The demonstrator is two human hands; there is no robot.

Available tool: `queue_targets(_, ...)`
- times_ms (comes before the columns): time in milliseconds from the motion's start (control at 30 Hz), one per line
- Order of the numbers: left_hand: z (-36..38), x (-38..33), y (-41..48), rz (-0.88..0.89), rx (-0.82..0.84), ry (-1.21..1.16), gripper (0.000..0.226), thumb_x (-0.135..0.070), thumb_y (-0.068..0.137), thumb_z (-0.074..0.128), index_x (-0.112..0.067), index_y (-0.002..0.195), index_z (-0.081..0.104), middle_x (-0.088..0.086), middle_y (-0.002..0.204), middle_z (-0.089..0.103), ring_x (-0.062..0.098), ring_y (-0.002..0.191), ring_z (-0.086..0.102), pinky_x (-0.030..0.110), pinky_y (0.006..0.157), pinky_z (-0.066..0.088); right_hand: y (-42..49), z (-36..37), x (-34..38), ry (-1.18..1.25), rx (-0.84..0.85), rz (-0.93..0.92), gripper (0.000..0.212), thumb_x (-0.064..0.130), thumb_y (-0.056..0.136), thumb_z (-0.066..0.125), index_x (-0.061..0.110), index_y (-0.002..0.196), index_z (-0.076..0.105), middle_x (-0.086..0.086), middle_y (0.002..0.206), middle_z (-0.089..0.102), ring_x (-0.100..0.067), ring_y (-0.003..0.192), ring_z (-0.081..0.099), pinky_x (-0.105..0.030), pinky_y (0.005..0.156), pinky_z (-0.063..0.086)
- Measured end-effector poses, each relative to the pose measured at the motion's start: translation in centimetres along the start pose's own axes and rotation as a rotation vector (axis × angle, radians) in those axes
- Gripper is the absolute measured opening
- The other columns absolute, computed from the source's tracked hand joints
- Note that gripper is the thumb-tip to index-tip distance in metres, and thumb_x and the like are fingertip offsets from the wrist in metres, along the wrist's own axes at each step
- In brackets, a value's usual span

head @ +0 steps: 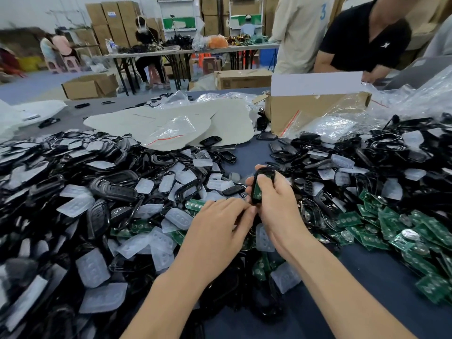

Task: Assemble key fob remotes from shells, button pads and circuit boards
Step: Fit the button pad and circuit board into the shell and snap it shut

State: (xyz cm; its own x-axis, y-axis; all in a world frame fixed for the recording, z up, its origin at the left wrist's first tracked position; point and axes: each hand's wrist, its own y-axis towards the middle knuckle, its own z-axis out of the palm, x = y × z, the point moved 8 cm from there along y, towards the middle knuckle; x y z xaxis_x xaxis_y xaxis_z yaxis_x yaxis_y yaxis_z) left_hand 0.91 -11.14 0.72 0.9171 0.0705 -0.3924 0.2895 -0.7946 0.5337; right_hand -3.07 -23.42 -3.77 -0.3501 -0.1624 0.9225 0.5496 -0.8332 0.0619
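My right hand [276, 204] grips a black key fob shell [261, 184] upright above the table, with a green circuit board showing inside it and my thumb pressed on its face. My left hand [220, 228] sits just left of it, its fingertips meeting the shell's lower end; whether they pinch it is hidden. Heaps of black shells [105, 187], translucent white button pads [178, 217] and green circuit boards [381, 228] lie all around both hands.
A cardboard box [305, 111] with plastic bags stands at the back right. Pale foam sheets [171, 123] lie at the back centre. A person in a black shirt [362, 35] leans at the far side. Blue table surface [367, 289] shows at lower right.
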Motion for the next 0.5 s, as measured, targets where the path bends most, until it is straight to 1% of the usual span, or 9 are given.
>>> queue_targets(100, -0.2, 0.1, 0.0, -0.004, -0.017, 0.001, 0.03, -0.039, 0.103, 0.041, -0.023, 0.086, 0.061, -0.02, 0.079, 0.047, 0.006, 0.079, 0.051, 0.03, 0.079, 0.044, -0.2, 0.1, 0.2, -0.028, 0.011, -0.013, 0.02, 0.012, 0.105, 0.042, 0.021, 0.111, 0.058, 0.013, 0.072, 0.071, 0.002, 0.065, 0.062, -0.017, 0.058, 0.051)
queue_targets(167, -0.4, 0.6, 0.0, -0.054, -0.026, -0.041, 0.034, -0.042, 0.103, 0.04, -0.022, 0.09, 0.064, -0.02, 0.078, 0.054, 0.006, 0.078, 0.052, 0.029, 0.078, 0.043, -0.4, 0.3, 0.2, -0.049, 0.018, -0.013, 0.021, 0.012, 0.105, 0.042, 0.022, 0.111, 0.059, 0.014, 0.072, 0.071, 0.002, 0.066, 0.062, -0.016, 0.06, 0.051)
queue_targets(233, -1.2, 1.5, 0.2, -0.149, -0.043, -0.111, 0.034, -0.044, 0.102, 0.043, -0.022, 0.091, 0.066, -0.015, 0.076, 0.061, 0.007, 0.073, 0.055, 0.028, 0.07, 0.044, -0.5, 0.6, 0.3, -0.057, 0.025, -0.013, 0.022, 0.011, 0.105, 0.041, 0.022, 0.111, 0.059, 0.013, 0.071, 0.07, 0.0, 0.065, 0.062, -0.017, 0.058, 0.051)
queue_targets(300, -2.9, 3.7, 1.0, -0.279, -0.093, -0.104, 0.033, -0.045, 0.1, 0.044, -0.024, 0.089, 0.066, -0.011, 0.071, 0.065, 0.006, 0.063, 0.056, 0.025, 0.06, 0.043, -0.5, 0.8, 0.3, -0.038, 0.041, -0.007, 0.022, 0.009, 0.105, 0.04, 0.021, 0.11, 0.058, 0.011, 0.068, 0.068, -0.003, 0.061, 0.059, -0.018, 0.055, 0.05)
queue_targets(367, -5.0, 7.0, 2.1, -0.438, -0.127, -0.011, 0.032, -0.04, 0.102, 0.044, -0.021, 0.087, 0.065, -0.008, 0.067, 0.065, 0.008, 0.054, 0.055, 0.029, 0.054, 0.042, -0.5, 1.0, 0.2, -0.028, 0.063, 0.005, 0.022, 0.008, 0.105, 0.04, 0.02, 0.111, 0.058, 0.011, 0.067, 0.067, -0.004, 0.059, 0.058, -0.019, 0.054, 0.049)
queue_targets(400, -5.9, 8.8, 2.6, -0.51, -0.117, 0.067, 0.031, -0.034, 0.104, 0.044, -0.017, 0.088, 0.065, -0.004, 0.069, 0.065, 0.009, 0.054, 0.055, 0.031, 0.056, 0.042, -0.6, 1.0, 0.1, -0.03, 0.073, 0.011, 0.022, 0.009, 0.105, 0.04, 0.02, 0.111, 0.058, 0.012, 0.067, 0.067, -0.004, 0.059, 0.058, -0.019, 0.055, 0.049)
queue_targets(433, -6.6, 10.5, 3.0, -0.57, -0.08, 0.172, 0.029, -0.027, 0.104, 0.043, -0.013, 0.09, 0.064, 0.002, 0.075, 0.067, 0.017, 0.061, 0.058, 0.033, 0.06, 0.042, -0.6, 1.0, 0.0, -0.033, 0.081, 0.02, 0.021, 0.009, 0.106, 0.04, 0.021, 0.111, 0.058, 0.012, 0.067, 0.067, -0.004, 0.06, 0.058, -0.019, 0.055, 0.049)
queue_targets(500, -7.0, 13.4, 3.6, -0.656, 0.051, 0.374, 0.024, -0.015, 0.102, 0.043, -0.005, 0.094, 0.064, 0.016, 0.092, 0.067, 0.034, 0.078, 0.061, 0.036, 0.068, 0.043, -0.7, 1.2, -0.2, -0.041, 0.102, 0.034, 0.021, 0.01, 0.106, 0.041, 0.022, 0.111, 0.058, 0.013, 0.069, 0.068, -0.003, 0.063, 0.06, -0.018, 0.057, 0.049)
